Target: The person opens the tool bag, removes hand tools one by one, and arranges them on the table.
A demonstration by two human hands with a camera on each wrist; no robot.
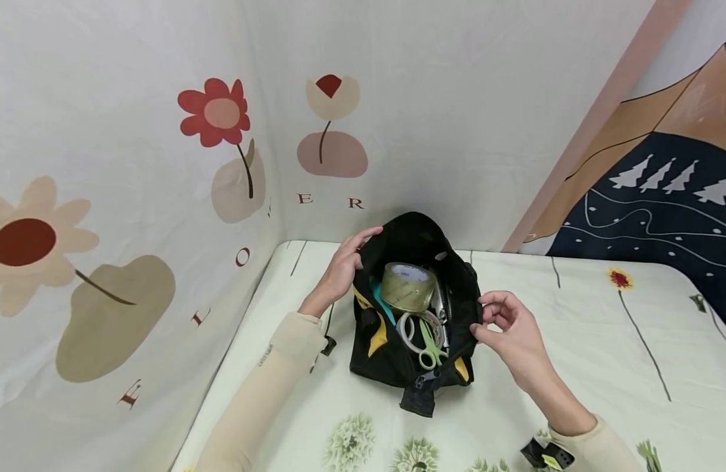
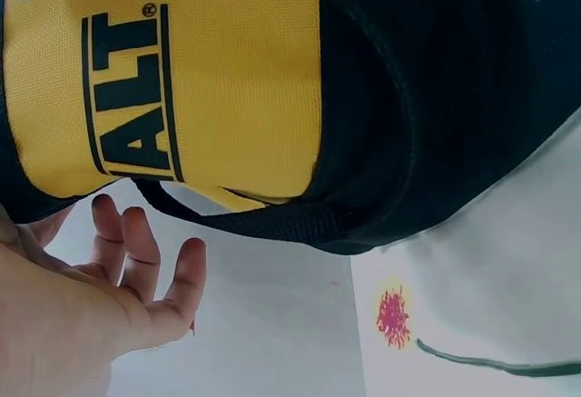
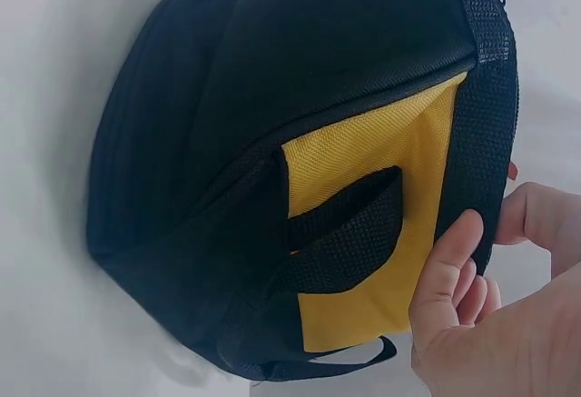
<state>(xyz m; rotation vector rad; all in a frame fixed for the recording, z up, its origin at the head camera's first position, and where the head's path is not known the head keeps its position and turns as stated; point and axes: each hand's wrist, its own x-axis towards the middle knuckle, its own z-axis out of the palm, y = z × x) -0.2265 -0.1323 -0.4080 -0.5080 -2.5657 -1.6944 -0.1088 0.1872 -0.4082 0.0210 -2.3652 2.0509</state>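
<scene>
A black and yellow tool bag (image 1: 375, 373) stands open on the cloth in the head view. My left hand (image 1: 341, 265) holds its far left rim; in the left wrist view, the thumb's grip is mostly hidden and the other fingers (image 2: 139, 247) curve loosely beside the yellow panel. On the right, my right hand (image 1: 512, 331) pinches the rim between thumb and fingers, also seen in the right wrist view. Inside lie a roll of clear packing tape (image 1: 407, 288), a narrower white tape roll (image 1: 405, 330), green-handled scissors (image 1: 430, 351), a teal item (image 1: 383, 301) and a silvery item (image 1: 441, 308), partly hidden.
A pale flower-printed cloth (image 1: 575, 354) covers the table under the bag. Printed fabric curtains (image 1: 445, 118) hang close behind it and along the left side. The bag's zip-end tab (image 1: 419, 400) points toward me.
</scene>
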